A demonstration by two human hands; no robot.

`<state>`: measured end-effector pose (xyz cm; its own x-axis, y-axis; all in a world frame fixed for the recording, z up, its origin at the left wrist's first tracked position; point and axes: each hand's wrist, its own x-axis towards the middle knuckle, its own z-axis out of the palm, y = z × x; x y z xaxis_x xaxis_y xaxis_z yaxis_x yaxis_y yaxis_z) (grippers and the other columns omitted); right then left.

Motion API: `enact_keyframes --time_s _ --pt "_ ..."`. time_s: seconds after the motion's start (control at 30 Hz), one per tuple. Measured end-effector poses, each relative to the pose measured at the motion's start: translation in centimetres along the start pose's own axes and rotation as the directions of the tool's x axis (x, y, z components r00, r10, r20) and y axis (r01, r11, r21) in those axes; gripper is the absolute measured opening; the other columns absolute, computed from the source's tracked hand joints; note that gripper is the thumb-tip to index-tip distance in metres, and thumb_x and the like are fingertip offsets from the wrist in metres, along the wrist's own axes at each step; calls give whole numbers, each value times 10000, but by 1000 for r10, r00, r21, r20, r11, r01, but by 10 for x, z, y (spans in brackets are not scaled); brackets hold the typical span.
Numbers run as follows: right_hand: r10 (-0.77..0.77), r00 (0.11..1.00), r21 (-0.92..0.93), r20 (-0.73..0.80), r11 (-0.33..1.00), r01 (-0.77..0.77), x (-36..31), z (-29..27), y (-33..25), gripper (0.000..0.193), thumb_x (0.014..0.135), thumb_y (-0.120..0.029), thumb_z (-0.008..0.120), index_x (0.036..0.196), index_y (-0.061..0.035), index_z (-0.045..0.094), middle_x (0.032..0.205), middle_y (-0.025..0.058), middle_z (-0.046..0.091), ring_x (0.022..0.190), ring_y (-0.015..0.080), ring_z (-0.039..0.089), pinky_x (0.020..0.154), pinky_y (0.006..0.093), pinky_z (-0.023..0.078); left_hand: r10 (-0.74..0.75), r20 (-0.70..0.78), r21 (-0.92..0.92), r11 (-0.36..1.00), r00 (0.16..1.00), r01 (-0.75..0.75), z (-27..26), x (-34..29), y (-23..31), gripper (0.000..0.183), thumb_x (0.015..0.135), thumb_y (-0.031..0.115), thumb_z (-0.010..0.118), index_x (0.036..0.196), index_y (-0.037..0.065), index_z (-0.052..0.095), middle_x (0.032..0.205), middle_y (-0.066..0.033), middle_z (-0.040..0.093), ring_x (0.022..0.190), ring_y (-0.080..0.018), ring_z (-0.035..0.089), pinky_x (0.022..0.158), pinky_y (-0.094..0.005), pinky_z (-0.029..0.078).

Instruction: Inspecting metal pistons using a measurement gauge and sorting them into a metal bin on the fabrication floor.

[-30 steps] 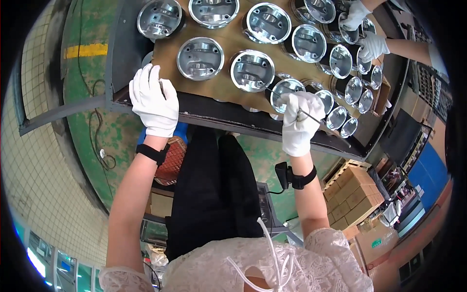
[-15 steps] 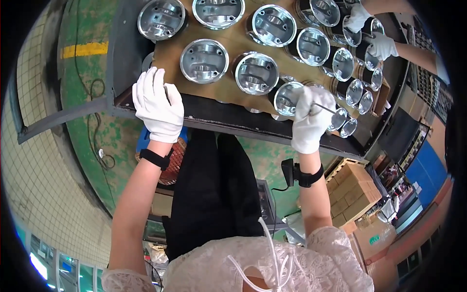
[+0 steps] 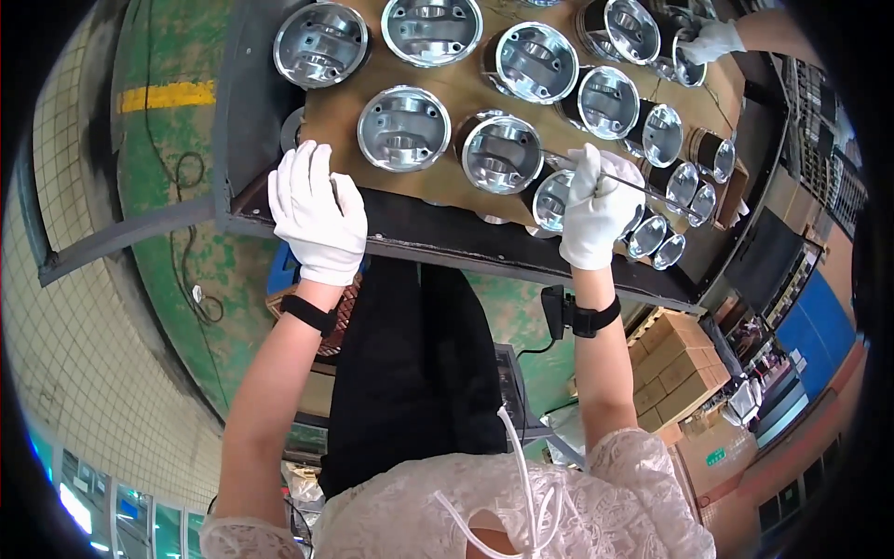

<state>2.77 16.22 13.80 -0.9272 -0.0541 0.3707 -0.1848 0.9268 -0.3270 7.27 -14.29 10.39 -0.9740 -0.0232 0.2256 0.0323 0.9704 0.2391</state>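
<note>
My left hand, in a white glove, lies over the front edge of the table at the left with fingers stretched out and nothing in them. My right hand, gloved too, is closed round a thin metal rod. One end of the rod reaches left, close to the rim of an engine piston; the other end sticks out to the right. Another piston stands just left of my right hand and is partly hidden by it. The nearest piston to my left hand is a silver one with its hollow side up.
Several more pistons stand in rows on brown cardboard in a dark metal-framed table. At the far right, a co-worker's gloved hand touches a piston. Below lie a red crate and cardboard boxes.
The rod has shifted and now shows on both sides of my right hand. My left hand is slightly farther right in view. Only one of the co-worker's two hands still shows.
</note>
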Motion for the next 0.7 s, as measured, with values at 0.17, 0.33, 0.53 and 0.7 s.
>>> enact_keyframes --time_s 0.17,0.33,0.53,0.7 --pt "52 998 -25 -19 998 -53 -2 4 -2 95 926 -100 705 842 -105 749 760 47 697 699 261 654 697 398 483 -11 29 -8 1000 1000 12 -3 0 -1 332 926 78 602 1248 18 658 1295 -155 650 1225 -358 597 1082 -504 448" --pt "322 942 78 -97 946 -316 -11 12 0 170 962 -103 687 821 -40 758 736 90 723 680 257 672 650 366 511 -12 51 -28 1000 999 13 -2 0 -2 343 924 80 603 1259 19 649 1305 -151 648 1236 -356 590 1088 -507 440" --pt "148 988 8 43 989 -149 -25 22 -5 93 887 -149 777 817 -89 768 721 66 697 669 258 653 638 368 495 -38 92 -43 998 995 42 -2 0 -2 352 923 94 604 1267 32 650 1323 -146 646 1260 -350 585 1109 -513 421" --pt "511 852 344 111 785 -515 -14 1 -39 67 886 -95 739 831 -69 767 689 73 644 643 249 601 628 370 458 -69 121 -41 996 990 75 -2 -3 -7 362 928 115 602 1278 38 647 1339 -136 643 1289 -339 573 1138 -514 392"
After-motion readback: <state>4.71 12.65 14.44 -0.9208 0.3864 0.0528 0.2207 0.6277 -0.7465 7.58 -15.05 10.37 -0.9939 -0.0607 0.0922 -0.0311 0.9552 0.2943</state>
